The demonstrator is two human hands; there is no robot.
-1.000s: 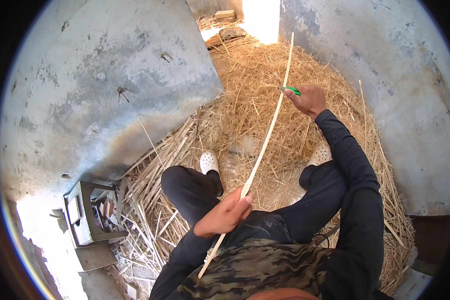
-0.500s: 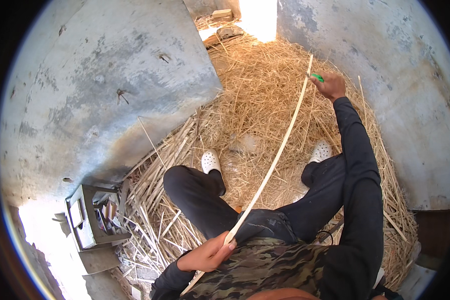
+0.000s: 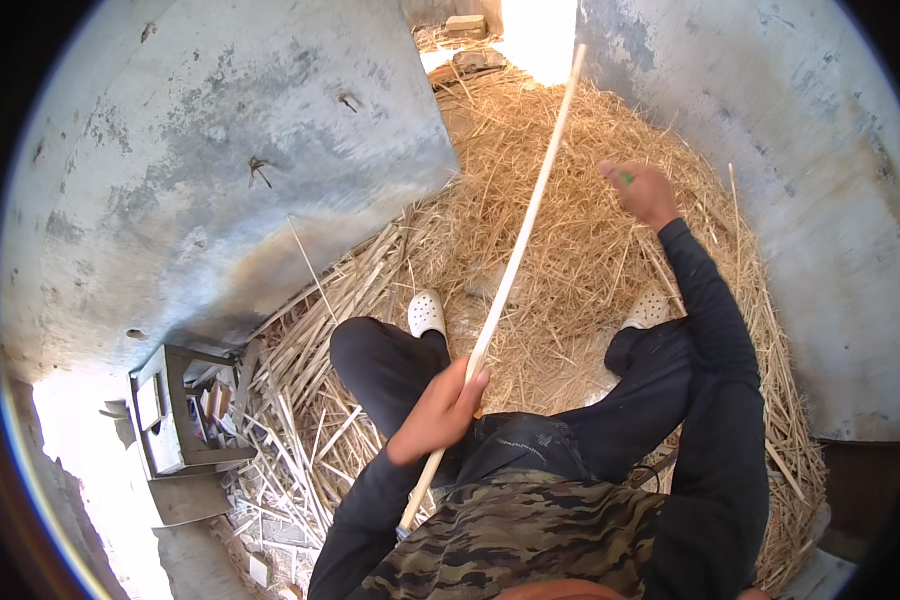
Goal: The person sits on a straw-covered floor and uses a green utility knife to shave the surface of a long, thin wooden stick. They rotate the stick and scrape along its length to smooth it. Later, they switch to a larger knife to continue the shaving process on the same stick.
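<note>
A long, pale, peeled stalk (image 3: 526, 220) slants up and away from my waist, its far tip near the bright opening. My left hand (image 3: 438, 412) is wrapped round its lower part, above my left thigh. To the right of the stalk and apart from it, my right hand (image 3: 648, 196) is closed on a small green-handled tool (image 3: 626, 177). Only a bit of green shows between the fingers, and the tool's working end cannot be made out. The stalk's lower end reaches down beside my left forearm.
Straw and fine shavings (image 3: 540, 130) cover the floor ahead, around my white clogs (image 3: 427, 312). Split stalks (image 3: 305, 400) are heaped on the left, by a small wooden box (image 3: 175, 410) with odds and ends. Grey walls (image 3: 270, 120) stand on both sides.
My right hand has come off the stalk's far end and is slightly lower. My left hand has moved up and forward with the stalk, whose far tip has swung leftward and farther away.
</note>
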